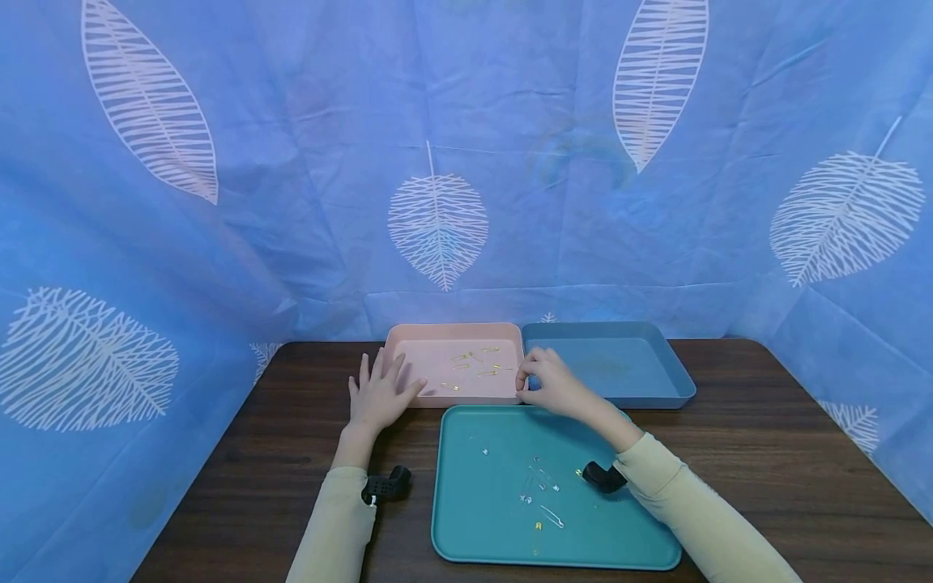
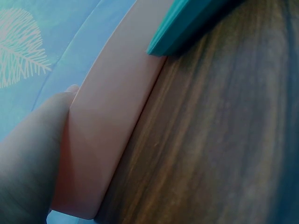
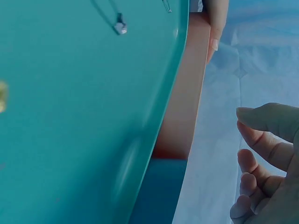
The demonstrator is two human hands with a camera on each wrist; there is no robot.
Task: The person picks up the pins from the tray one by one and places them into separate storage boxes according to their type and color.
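Observation:
My left hand (image 1: 377, 402) lies with fingers spread at the left front corner of the pink tray (image 1: 466, 401). Its thumb (image 2: 32, 144) rests along the tray's rim. Over the line where the pink and blue trays meet hovers my right hand (image 1: 551, 386). In the right wrist view its thumb and index tips are close together, the other fingers loosely curled, and nothing shows between them. Several gold safety pins (image 1: 487, 373) lie in the pink tray. On the teal tray (image 1: 466, 542) are several silver safety pins (image 1: 551, 517) and a gold one (image 1: 538, 526).
The blue tray (image 1: 678, 389) stands right of the pink one, both behind the teal tray on a dark wooden table (image 1: 787, 453). A blue leaf-print cloth (image 1: 510, 235) hangs behind. Black wrist cameras (image 1: 605, 478) sit on both wrists, the right one over the teal tray.

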